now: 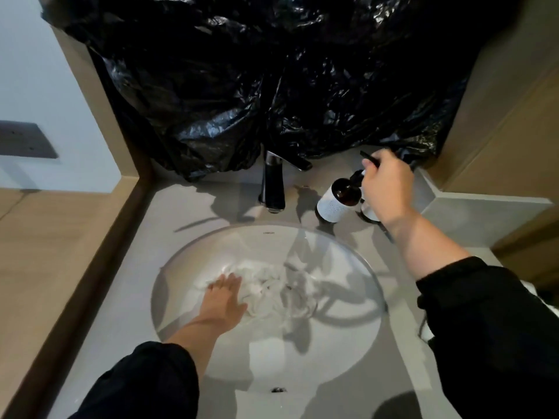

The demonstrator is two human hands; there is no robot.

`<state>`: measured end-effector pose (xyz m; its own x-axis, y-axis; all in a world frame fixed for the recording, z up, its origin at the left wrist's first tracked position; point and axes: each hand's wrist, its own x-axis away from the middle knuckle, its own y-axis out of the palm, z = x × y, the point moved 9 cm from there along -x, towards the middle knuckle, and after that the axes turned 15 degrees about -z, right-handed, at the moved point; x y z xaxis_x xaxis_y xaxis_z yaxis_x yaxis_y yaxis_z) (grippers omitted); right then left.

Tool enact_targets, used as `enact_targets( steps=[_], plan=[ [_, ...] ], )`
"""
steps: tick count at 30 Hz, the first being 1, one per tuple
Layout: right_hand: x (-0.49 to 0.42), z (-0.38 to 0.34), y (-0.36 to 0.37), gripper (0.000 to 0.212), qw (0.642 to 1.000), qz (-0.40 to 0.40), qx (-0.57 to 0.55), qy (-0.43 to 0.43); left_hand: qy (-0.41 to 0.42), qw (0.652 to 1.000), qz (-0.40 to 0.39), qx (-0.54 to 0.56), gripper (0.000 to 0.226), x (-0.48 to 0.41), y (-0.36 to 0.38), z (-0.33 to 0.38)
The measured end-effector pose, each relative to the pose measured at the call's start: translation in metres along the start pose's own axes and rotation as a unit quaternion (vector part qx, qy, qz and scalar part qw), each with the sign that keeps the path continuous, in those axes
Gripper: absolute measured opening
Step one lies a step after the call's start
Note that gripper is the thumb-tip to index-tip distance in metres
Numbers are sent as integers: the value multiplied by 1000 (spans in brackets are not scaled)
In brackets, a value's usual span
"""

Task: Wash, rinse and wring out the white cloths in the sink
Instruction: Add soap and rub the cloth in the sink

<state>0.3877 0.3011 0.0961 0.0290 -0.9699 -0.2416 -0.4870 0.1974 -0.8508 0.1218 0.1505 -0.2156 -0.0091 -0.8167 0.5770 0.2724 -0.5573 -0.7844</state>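
Observation:
White cloths (pixel 272 290) lie bunched and wet in the bottom of the round white sink (pixel 193 252). My left hand (pixel 225 297) lies flat with straight fingers on the left side of the cloths. At the back right of the counter, my right hand (pixel 388 192) curls round the black pump head of a bottle. A dark brown pump bottle with a white label (pixel 335 204) stands just left of that hand. Whether the pump belongs to it or to a second bottle (pixel 369 213) half hidden under my palm, I cannot tell.
A black faucet (pixel 273 184) rises behind the sink, no water visibly running. Crumpled black plastic sheeting (pixel 272 80) covers the wall above it. The grey counter (pixel 106 313) surrounds the sink, with a wooden edge on the left. An overflow hole (pixel 277 389) sits at the sink's near rim.

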Motion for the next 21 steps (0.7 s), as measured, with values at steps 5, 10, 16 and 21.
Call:
enact_targets(
  steps=[5, 10, 16, 21],
  plan=[
    [-18, 7, 14, 31, 993, -27, 104, 43, -6, 1000, 10, -8, 69, -12, 4, -3],
    [-27, 20, 21, 38, 992, -45, 97, 61, -4, 1000, 22, 6, 69, -15, 0, -1],
    [15, 35, 16, 51, 996, 55, -50, 51, 7, 1000, 12, 7, 75, -10, -3, 2],
    [82, 16, 122, 31, 990, -127, -11, -60, 21, 999, -29, -41, 113, -14, -1, 2]
  ],
)
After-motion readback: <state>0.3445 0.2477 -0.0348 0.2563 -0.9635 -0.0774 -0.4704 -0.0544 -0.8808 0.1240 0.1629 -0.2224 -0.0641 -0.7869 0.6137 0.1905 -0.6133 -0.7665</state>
